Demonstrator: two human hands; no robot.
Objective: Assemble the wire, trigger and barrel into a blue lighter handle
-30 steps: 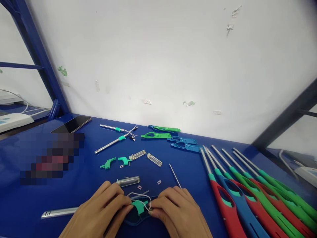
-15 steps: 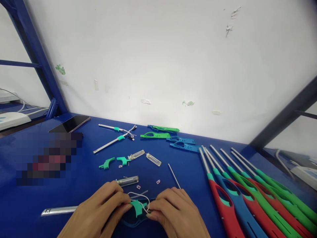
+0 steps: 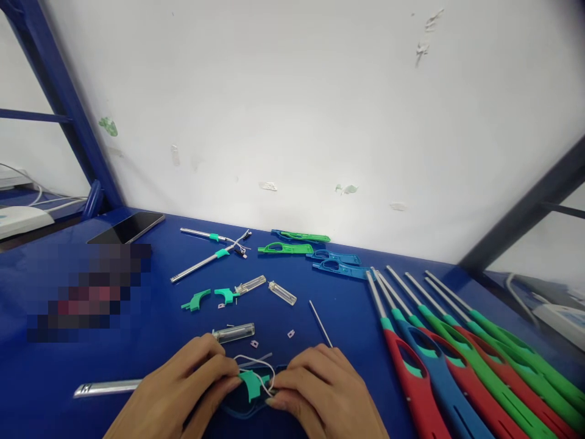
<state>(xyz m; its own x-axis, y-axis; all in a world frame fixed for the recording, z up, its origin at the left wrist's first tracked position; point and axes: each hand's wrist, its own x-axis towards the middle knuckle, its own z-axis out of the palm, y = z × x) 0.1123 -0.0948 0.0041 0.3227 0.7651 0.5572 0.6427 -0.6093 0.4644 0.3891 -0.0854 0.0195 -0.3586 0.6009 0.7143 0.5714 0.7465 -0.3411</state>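
Low in the view a blue lighter handle half (image 3: 244, 412) lies between my hands, with a teal trigger (image 3: 252, 385) at its middle. My left hand (image 3: 189, 387) is closed at the left of this handle, thumb and forefinger against the trigger's left edge. From under that hand a metal lighter tube (image 3: 107, 388) sticks out to the left. My right hand (image 3: 322, 390) pinches at the trigger's right side, where a looped white wire (image 3: 273, 369) runs to its fingertips. A small dark part there is mostly hidden by the fingers.
Clear fuel tanks (image 3: 234, 333), teal triggers (image 3: 198, 300) and small pinkish pieces lie beyond my hands. Two wired tubes (image 3: 198, 266) and loose handle halves (image 3: 286, 249) are near the wall. Several finished-looking lighters (image 3: 414, 366) fan out at right; a phone (image 3: 128, 228) lies at left.
My hands keep nearly the same grip, with only a slight shift at the right fingertips by the trigger. The whole view has moved very slightly.
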